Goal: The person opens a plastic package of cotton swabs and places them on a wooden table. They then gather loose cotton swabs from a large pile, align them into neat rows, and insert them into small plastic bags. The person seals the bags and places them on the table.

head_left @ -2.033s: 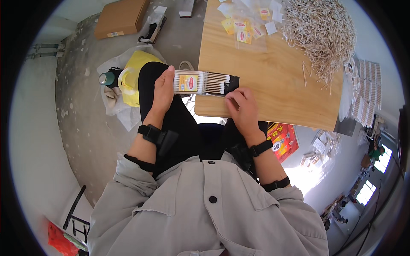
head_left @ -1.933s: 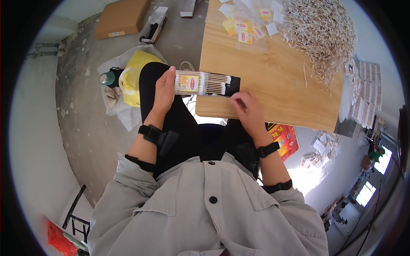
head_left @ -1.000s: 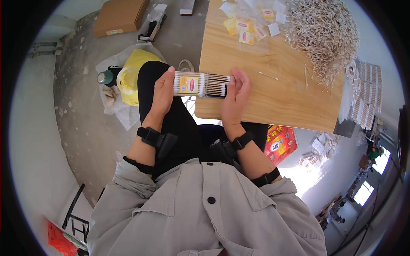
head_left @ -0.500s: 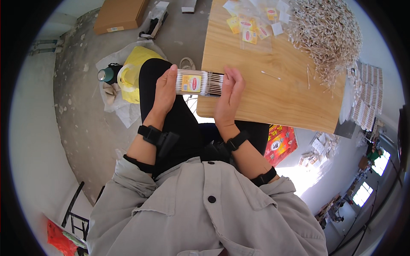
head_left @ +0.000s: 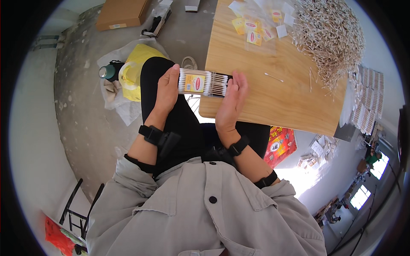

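Note:
A flat bundle of cotton swabs (head_left: pixel 206 77) with a yellow and white label card (head_left: pixel 195 82) is held level between my two hands, over my leg and beside the table's left corner. My left hand (head_left: pixel 167 90) grips its left end, thumb along the top edge. The right part of the bundle sits in a clear and dark sleeve or case (head_left: pixel 221 85); its exact kind is hard to make out. Around that right end my right hand (head_left: pixel 232 98) is closed, fingers raised and pressed against it.
The wooden table (head_left: pixel 256 98) carries a loose swab (head_left: pixel 273 77), a big heap of swabs (head_left: pixel 329 38) and clear bags with yellow cards (head_left: pixel 254 37). Stacked swab packs (head_left: pixel 369 91) stand right. A yellow bag (head_left: pixel 134 70), a teal bottle (head_left: pixel 105 71) and a cardboard box (head_left: pixel 121 15) are on the left floor.
My right hand's fingers have straightened and shifted a little right along the case's end. The bundle stays in both hands. The whole view has shifted slightly.

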`<state>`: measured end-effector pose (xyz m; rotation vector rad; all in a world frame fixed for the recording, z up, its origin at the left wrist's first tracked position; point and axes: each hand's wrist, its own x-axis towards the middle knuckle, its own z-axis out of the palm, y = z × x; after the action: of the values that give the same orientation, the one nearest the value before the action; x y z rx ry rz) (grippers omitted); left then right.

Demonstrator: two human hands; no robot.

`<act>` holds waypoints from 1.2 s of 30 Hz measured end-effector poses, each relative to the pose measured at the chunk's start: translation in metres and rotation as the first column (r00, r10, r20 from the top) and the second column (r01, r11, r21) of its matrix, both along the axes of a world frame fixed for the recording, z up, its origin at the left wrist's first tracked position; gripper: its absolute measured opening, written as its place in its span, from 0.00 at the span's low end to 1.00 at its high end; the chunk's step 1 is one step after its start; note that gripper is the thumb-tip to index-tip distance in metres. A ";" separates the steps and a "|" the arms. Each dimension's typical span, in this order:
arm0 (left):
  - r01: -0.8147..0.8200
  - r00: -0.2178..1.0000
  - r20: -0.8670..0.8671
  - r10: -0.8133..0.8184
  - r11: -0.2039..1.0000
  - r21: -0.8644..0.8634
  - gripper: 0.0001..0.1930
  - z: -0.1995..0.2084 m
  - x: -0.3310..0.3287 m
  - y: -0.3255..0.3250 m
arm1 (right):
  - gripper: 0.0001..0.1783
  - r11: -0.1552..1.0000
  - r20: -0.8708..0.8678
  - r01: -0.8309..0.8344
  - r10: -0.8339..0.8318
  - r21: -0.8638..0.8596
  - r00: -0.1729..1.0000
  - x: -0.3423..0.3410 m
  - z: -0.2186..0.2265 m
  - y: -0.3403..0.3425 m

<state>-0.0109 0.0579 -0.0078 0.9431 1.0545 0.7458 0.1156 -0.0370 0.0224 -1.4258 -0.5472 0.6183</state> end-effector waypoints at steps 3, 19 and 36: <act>0.007 1.000 -0.012 -0.006 1.000 0.026 0.22 -0.002 -0.001 0.000 | 0.26 1.000 -0.034 -0.010 0.011 0.022 0.999 -0.005 0.000 0.002; 0.019 0.999 -0.026 -0.018 0.999 0.028 0.22 -0.004 -0.004 0.002 | 0.27 0.963 0.409 -0.022 0.135 -0.269 0.902 0.020 -0.002 0.001; -0.012 1.000 0.008 0.012 1.000 0.006 0.21 -0.002 0.002 -0.001 | 0.22 0.992 0.128 -0.106 0.114 -0.064 0.985 -0.007 0.004 0.019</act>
<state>-0.0093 0.0565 -0.0101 0.9394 1.0522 0.7625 0.1087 -0.0178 0.0261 -1.5046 -0.7211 0.6348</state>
